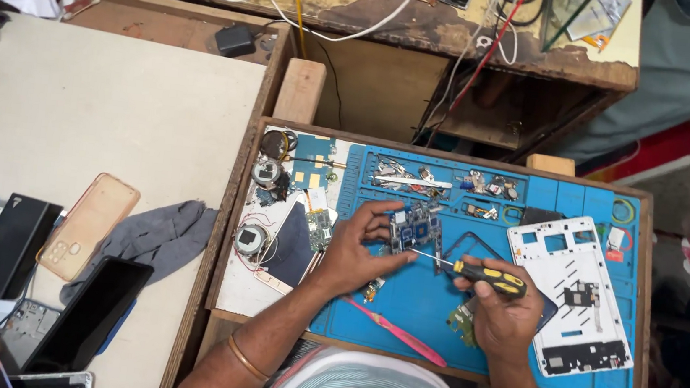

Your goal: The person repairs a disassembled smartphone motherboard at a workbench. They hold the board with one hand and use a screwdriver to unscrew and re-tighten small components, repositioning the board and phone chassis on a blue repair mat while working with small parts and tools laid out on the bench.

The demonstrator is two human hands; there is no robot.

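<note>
My left hand (353, 256) holds a blue phone circuit board (416, 229) by its left edge, just above the blue work mat (597, 201). My right hand (504, 315) grips a small screwdriver (485, 274) with a yellow and black handle. Its thin shaft points left and its tip touches the board's lower edge. A small green board piece (461, 319) lies under my right hand. Another small board (319, 227) rests left of my left hand.
A white phone frame (568, 325) lies on the mat's right side, a pink pry tool (399, 332) near its front edge. Screws and small parts fill the mat's top trays (414, 178). On the left table lie a grey cloth (157, 237), a clear phone case (87, 224) and dark phones (89, 314).
</note>
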